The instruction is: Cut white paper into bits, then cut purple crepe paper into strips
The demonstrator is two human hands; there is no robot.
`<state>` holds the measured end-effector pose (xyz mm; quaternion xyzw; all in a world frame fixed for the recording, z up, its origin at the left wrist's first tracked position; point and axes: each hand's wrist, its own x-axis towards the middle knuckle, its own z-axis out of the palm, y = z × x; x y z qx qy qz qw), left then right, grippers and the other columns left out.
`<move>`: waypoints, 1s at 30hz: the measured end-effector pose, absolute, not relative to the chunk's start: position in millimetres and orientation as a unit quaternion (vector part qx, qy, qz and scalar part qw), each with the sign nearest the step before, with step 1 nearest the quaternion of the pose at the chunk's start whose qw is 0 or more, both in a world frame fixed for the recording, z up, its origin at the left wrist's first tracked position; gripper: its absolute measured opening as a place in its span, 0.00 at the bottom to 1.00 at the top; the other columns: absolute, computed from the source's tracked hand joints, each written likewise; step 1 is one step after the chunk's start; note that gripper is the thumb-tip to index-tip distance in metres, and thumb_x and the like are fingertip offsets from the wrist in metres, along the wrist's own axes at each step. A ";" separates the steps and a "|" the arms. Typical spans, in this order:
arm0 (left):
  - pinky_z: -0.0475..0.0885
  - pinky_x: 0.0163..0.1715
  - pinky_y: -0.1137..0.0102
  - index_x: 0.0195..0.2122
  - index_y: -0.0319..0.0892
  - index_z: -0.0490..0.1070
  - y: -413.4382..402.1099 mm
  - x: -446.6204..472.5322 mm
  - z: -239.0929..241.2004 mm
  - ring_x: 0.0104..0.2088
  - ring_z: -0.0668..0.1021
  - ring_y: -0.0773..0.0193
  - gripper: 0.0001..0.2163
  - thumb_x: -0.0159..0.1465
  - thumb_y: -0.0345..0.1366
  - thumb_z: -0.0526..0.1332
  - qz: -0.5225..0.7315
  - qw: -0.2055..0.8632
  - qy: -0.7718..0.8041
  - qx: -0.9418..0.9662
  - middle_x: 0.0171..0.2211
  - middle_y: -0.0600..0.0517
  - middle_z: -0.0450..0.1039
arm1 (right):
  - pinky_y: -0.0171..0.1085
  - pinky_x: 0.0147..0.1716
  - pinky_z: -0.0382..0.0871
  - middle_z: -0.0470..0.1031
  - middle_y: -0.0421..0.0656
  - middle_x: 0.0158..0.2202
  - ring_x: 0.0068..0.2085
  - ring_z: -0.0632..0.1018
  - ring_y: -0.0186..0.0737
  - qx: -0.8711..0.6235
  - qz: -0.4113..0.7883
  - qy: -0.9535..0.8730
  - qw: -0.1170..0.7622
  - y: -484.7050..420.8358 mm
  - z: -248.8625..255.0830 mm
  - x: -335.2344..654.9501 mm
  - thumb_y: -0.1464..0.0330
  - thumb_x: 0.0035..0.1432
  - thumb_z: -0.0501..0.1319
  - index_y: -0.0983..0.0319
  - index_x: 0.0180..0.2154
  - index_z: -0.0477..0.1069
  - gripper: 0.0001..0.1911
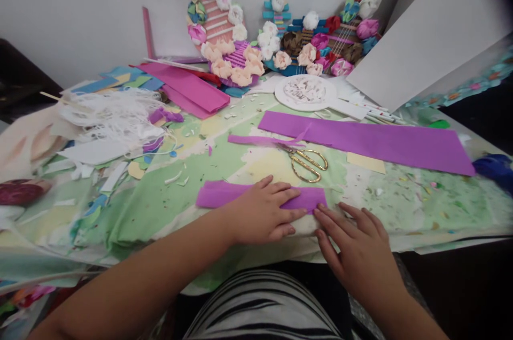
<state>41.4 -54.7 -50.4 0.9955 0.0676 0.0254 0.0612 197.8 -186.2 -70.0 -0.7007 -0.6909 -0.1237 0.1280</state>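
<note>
A folded strip of purple crepe paper lies flat near the table's front edge. My left hand rests on it with fingers spread, covering part of its middle. At the strip's right end, the fingertips of my right hand touch the corner; its fingers are stretched out. Just beyond the strip lie gold-handled scissors, their blades partly under a thin purple paper offcut. Farther right is a long, wide purple crepe paper sheet.
Behind stand guitar-shaped crafts with paper flowers. At left are a tangle of white string, pink crepe paper and paper scraps. A white racket-shaped cutout lies at the back; a white board leans at right.
</note>
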 end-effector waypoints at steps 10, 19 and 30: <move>0.40 0.48 0.52 0.53 0.50 0.48 -54.4 40.7 -54.2 0.55 0.46 0.53 0.23 0.56 0.49 0.41 0.005 0.055 0.094 0.994 0.55 0.49 0.46 | 0.55 0.46 0.45 0.64 0.42 0.48 0.50 0.58 0.52 -0.681 -0.118 -0.716 0.099 -186.3 -66.8 180.1 0.58 0.47 0.50 0.59 0.46 0.62 0.23; 0.41 0.47 0.49 0.53 0.49 0.48 -64.7 35.9 -56.0 0.55 0.46 0.51 0.25 0.55 0.52 0.40 0.014 0.024 0.158 0.987 0.55 0.48 0.47 | 0.56 0.45 0.47 0.60 0.46 0.50 0.51 0.55 0.56 -0.716 -0.141 -0.679 0.074 -182.5 -67.9 190.0 0.54 0.46 0.50 0.59 0.42 0.65 0.23; 0.51 0.44 0.53 0.52 0.46 0.52 -102.5 7.0 -79.6 0.47 0.60 0.51 0.26 0.54 0.51 0.43 0.071 -0.025 0.373 0.925 0.48 0.45 0.60 | 0.55 0.44 0.50 0.63 0.52 0.47 0.49 0.58 0.55 -0.706 -0.185 -0.672 0.122 -181.1 -76.8 197.8 0.56 0.46 0.51 0.65 0.42 0.63 0.24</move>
